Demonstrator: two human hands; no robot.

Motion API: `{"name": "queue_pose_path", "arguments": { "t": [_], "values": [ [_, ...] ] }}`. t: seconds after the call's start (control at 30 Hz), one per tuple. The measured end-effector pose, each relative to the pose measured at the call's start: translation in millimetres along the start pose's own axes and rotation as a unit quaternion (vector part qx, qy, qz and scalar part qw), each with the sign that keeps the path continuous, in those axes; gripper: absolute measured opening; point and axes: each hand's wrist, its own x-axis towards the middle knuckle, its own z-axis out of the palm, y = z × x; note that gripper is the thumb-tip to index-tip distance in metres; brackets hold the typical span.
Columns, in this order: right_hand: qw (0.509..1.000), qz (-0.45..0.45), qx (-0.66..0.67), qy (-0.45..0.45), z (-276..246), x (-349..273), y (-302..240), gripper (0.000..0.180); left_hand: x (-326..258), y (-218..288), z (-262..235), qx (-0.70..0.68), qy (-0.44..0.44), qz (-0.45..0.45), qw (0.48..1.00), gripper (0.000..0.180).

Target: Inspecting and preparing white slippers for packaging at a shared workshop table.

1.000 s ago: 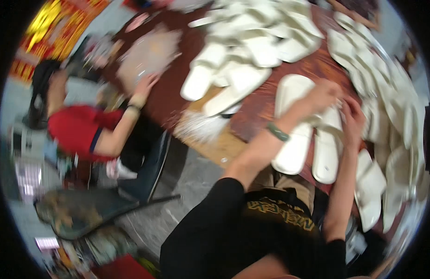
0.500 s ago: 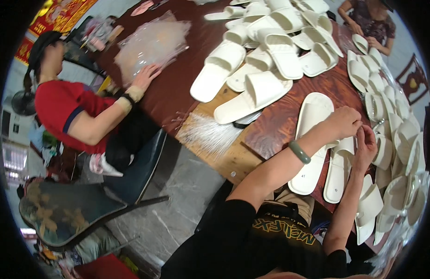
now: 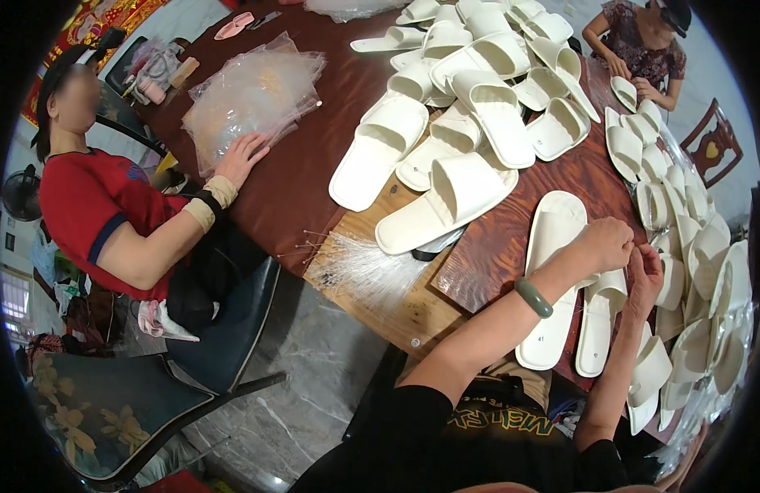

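At three o'clock, the left hand and right hand stay close together over the white slippers, fingers bent, any grip impossible to tell, so fingerwork seems ongoing.

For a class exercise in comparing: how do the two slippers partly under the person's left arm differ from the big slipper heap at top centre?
The pair lies side by side; the heap is a jumble of many overlapping slippers. The person's left arm covers part of the pair; no hand touches the heap. Both consist of white slip-on slippers.
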Motion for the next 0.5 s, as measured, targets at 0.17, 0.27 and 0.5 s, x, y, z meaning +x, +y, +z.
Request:
{"name": "queue_pose_path", "arguments": {
  "t": [0.17,0.27,0.5],
  "values": [
    [0.999,-0.003,0.027,-0.036,-3.1,2.7,0.2,0.010,-0.2,1.5,1.2,-0.040,0.032,0.009,0.999,0.018],
    [0.999,0.008,0.009,-0.045,-2.9,1.7,-2.9,0.010,0.6,3.6,0.9,-0.078,0.031,-0.017,0.996,0.018],
    [0.998,0.028,-0.026,-0.046,4.4,-2.8,-6.9,0.015,3.6,7.9,-7.2,-0.116,0.041,-0.052,0.991,0.021]
  ]
}}
